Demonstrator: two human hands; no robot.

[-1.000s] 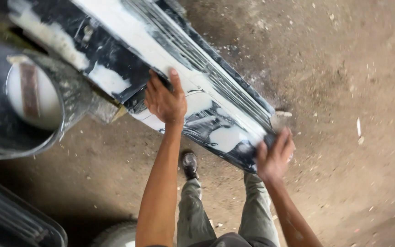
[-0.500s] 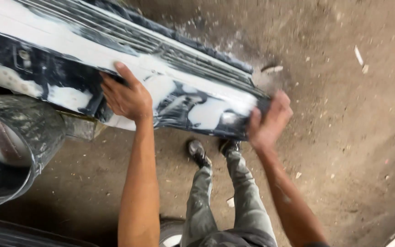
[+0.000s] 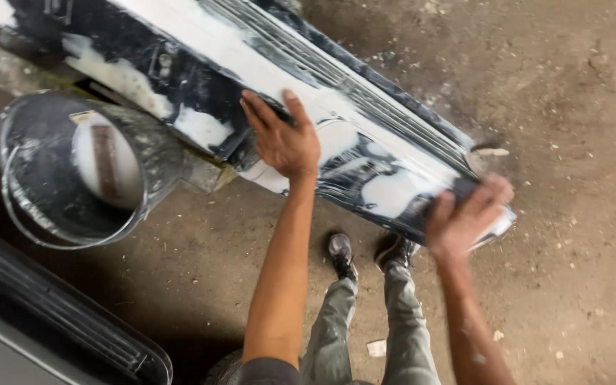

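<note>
A long black car bumper (image 3: 201, 85) smeared with white filler patches lies slanted from upper left to lower right above the dirt floor. My left hand (image 3: 281, 139) grips its near edge around the middle, fingers curled over the panel. My right hand (image 3: 468, 214) is blurred and rests on the bumper's lower right end, over a white patch. I cannot tell whether that hand holds anything. My legs and dark shoes (image 3: 341, 255) stand just below the bumper.
A dirty grey bucket (image 3: 58, 207) stands at the left under the bumper, with a pale object inside. Another dark ridged panel (image 3: 51, 321) lies along the lower left corner. The dirt floor (image 3: 572, 107) carries scattered white flecks.
The view has swung, so the bumper appears tilted steeper and the bucket shows more fully. My left hand keeps its grip on the edge. My right hand has shifted along the bumper's end.
</note>
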